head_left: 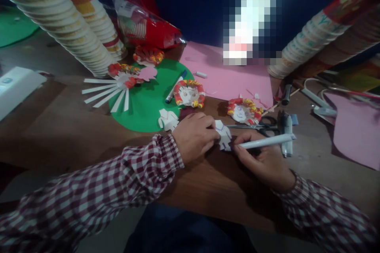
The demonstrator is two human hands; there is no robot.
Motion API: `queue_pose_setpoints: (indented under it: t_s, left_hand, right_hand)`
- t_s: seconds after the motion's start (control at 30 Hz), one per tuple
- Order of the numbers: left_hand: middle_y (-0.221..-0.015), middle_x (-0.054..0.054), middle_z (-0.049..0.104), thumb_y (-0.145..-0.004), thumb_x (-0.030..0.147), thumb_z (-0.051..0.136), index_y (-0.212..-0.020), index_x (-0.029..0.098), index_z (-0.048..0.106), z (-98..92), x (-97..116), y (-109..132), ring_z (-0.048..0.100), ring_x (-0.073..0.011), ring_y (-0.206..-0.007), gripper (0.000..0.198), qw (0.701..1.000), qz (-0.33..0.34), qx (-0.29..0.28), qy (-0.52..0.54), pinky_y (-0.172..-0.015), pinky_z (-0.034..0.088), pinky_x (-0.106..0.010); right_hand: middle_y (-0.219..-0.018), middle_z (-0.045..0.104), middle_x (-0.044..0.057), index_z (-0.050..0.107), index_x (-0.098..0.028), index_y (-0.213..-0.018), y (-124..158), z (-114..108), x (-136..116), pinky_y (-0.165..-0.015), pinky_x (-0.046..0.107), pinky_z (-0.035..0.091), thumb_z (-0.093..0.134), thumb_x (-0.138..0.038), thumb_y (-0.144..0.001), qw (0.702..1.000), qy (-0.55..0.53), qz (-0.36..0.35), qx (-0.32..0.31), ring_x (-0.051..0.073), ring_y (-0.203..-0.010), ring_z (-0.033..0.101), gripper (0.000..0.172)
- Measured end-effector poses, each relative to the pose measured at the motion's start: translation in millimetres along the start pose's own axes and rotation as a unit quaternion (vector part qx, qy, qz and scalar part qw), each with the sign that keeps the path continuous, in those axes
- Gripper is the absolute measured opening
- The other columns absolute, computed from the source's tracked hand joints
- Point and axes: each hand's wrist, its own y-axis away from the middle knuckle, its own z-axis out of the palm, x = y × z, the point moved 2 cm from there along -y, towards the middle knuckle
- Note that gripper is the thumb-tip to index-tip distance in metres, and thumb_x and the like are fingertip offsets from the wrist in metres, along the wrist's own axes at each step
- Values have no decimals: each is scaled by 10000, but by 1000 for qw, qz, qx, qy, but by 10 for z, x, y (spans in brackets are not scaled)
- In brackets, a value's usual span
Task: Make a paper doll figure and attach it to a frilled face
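Note:
My right hand grips a white marker pen, its tip down at the lower right edge of a small white paper cutout shaped like a garment with purple marks. The fingers of my left hand are closed on the cutout's left side and steady it over the table's front part. Just left of that hand lies a second white paper cutout with a red line. Beyond the hands are two paper faces, one on the left and another on the right, both ringed in red and yellow.
A green round sheet holds a blue-capped marker and fringed white paper. Behind lies a pink sheet. Scissors and capped markers sit by my right hand. Tall ridged columns rise on both sides.

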Motion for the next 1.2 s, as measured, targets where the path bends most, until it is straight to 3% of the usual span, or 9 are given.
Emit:
queue_pose_setpoints:
  t_s: [1.2]
  left_hand:
    - [-942, -39, 584, -806, 201, 558, -853, 205, 656, 5, 1, 11, 491, -198, -896, 109, 1000, 2, 10, 9, -804, 391, -363]
  right_hand:
    - [-666, 596, -3, 568, -197, -750, -3, 10, 12, -559, 246, 425, 575, -197, -791, 1000, 11, -17, 14, 132, -590, 542, 42]
